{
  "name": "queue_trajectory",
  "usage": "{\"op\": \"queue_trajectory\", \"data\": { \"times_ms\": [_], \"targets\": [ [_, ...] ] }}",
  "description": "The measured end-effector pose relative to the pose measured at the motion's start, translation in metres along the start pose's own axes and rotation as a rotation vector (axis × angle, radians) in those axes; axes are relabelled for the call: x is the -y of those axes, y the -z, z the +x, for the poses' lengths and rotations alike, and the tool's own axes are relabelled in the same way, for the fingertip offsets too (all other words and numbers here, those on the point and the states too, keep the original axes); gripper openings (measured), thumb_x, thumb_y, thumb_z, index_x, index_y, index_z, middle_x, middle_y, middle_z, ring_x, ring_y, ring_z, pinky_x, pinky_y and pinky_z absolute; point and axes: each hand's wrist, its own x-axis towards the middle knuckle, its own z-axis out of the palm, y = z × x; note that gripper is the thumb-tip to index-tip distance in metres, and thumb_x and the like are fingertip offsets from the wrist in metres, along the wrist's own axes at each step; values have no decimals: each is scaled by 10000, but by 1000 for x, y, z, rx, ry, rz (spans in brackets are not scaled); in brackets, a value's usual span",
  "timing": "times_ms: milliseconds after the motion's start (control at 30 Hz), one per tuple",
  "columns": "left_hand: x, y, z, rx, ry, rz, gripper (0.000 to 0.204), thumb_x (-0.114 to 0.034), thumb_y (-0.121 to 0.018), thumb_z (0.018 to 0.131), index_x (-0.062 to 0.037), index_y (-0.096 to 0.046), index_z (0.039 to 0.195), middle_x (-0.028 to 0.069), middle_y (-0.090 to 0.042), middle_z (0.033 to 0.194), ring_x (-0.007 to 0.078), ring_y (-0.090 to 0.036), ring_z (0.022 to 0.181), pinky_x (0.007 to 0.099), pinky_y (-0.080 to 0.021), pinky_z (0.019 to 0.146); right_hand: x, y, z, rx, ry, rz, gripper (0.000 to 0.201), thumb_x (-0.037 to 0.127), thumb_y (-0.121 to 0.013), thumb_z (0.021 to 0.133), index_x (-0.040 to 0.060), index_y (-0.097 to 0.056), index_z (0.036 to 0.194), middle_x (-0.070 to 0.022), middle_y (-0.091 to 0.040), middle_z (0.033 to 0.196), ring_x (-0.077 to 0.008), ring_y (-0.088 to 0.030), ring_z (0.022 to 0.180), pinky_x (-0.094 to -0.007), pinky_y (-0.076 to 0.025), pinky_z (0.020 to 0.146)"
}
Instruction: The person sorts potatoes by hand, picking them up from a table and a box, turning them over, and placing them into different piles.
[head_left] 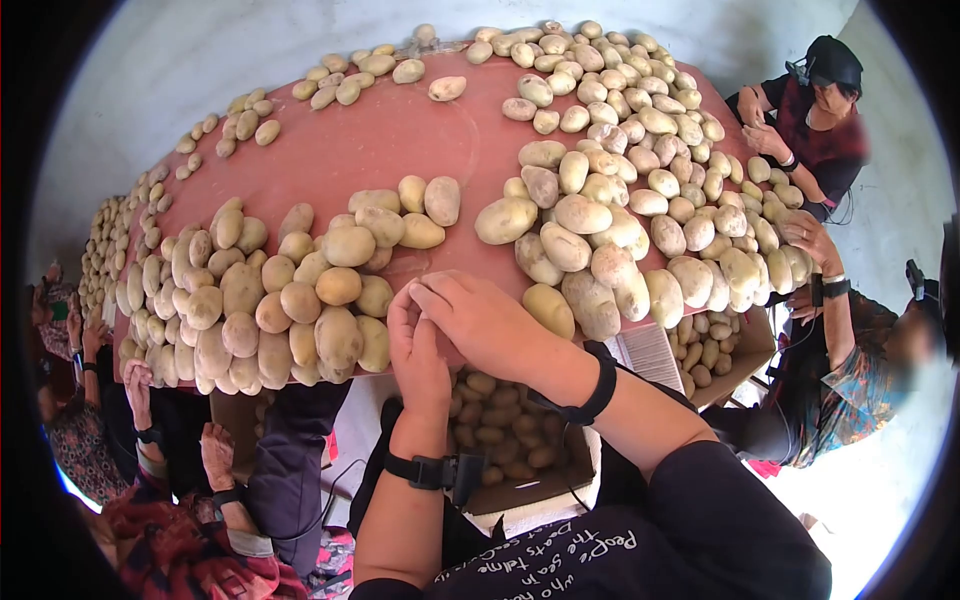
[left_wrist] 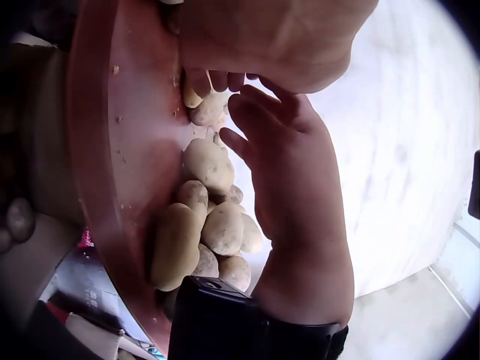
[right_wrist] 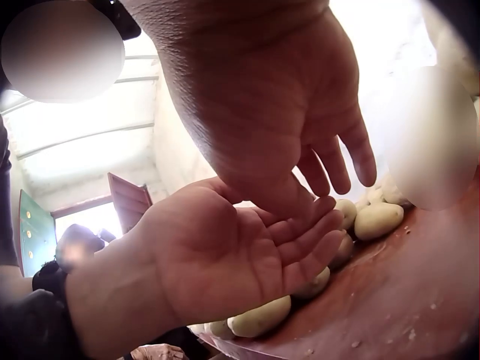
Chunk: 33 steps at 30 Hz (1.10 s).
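Observation:
My two hands meet just over the table's front edge. The left hand [head_left: 418, 350] has its palm turned up and its fingers nearly straight in the right wrist view, with nothing lying on the palm. From above, my right hand [head_left: 485, 315] reaches over it, its thumb side right at the left fingertips and its other fingers hanging loosely. Neither hand shows a potato in it. Beside the left hand lies a pile of potatoes [head_left: 240, 290] on the red table [head_left: 380, 140]. Closest to the right hand is a potato [head_left: 548, 310] at the edge of another large heap.
A cardboard box [head_left: 535, 492] with potatoes stands below the table edge in front of me. Another potato box [head_left: 755, 350] stands to the right. Other people sit around the table, one [head_left: 820, 130] at the far right corner. More potatoes [head_left: 375, 65] line the back edge.

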Motion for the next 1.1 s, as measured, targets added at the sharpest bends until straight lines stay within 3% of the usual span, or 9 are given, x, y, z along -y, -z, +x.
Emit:
{"op": "queue_trajectory", "data": {
  "times_ms": [267, 367, 467, 567, 667, 767, 867, 1000, 1100],
  "targets": [
    [-21, -2, -42, 147, 62, 47, 418, -115, -453, 997, -25, -396, 1402, 113, -515, 1335, 184, -523, 1193, 328, -430, 992, 11, 49, -10, -29, -8, 18, 413, 43, -641, 826, 45, -574, 1233, -164, -543, 1293, -353, -561, 1153, -419, -472, 981],
    [-21, -9, -66, 235, 302, -305, 430, -200, -469, 1004, -41, -412, 1399, 100, -539, 1333, 206, -551, 1198, 359, -447, 999, 13, 65, -25, -59, -144, -37, 403, 36, -670, 820, 67, -598, 1215, -158, -535, 1302, -350, -563, 1142, -409, -467, 986],
    [-37, -30, -79, 371, 334, -505, 427, -228, -455, 1017, -48, -400, 1401, 111, -541, 1340, 224, -554, 1207, 381, -451, 997, 22, 80, -22, 6, -264, 112, 347, 36, -664, 829, 53, -622, 1174, -146, -556, 1281, -332, -570, 1128, -401, -471, 973],
    [-41, -43, -80, 393, 321, -513, 432, -240, -451, 1021, -40, -391, 1399, 121, -548, 1325, 228, -555, 1202, 382, -452, 999, 10, 94, 10, 31, -155, 43, 318, 72, -670, 839, 49, -637, 1154, -143, -612, 1218, -315, -590, 1088, -390, -487, 934],
    [-19, -38, -68, 342, 321, -465, 430, -239, -480, 997, -24, -435, 1367, 141, -560, 1311, 232, -559, 1191, 376, -455, 1004, -5, 105, 65, 114, -271, 47, 299, 127, -649, 869, 38, -642, 1155, -146, -668, 1125, -311, -621, 1032, -393, -499, 903],
    [0, -18, -54, 175, 446, -351, 418, -227, -515, 964, -11, -501, 1322, 153, -576, 1293, 238, -558, 1197, 377, -460, 999, -46, 88, 117, 226, -346, 11, 304, 151, -608, 847, 30, -671, 1119, -205, -680, 1068, -354, -646, 1007, -421, -512, 864],
    [-11, -10, -34, 224, 400, -156, 364, -205, -528, 976, -17, -531, 1287, 110, -605, 1242, 196, -568, 1138, 324, -456, 956, -74, 47, 156, 511, -519, -345, 375, 216, -642, 842, 48, -646, 1178, -170, -689, 1113, -338, -652, 1032, -400, -511, 890],
    [-15, 1, -15, 151, 75, -15, 305, -102, -541, 959, 16, -553, 1240, 117, -608, 1206, 174, -570, 1109, 297, -444, 967, -121, -17, 147, 498, -546, -316, 464, 235, -686, 766, 62, -635, 1193, -178, -685, 1127, -341, -654, 1047, -403, -524, 860],
    [-25, 10, -4, 137, 152, -107, 306, -122, -536, 956, 0, -562, 1236, 78, -597, 1178, 172, -561, 1101, 316, -435, 967, -122, -19, 148, 507, -637, -214, 511, 219, -711, 733, 48, -614, 1205, -173, -691, 1094, -324, -662, 1018, -405, -526, 843]
  ]
}}
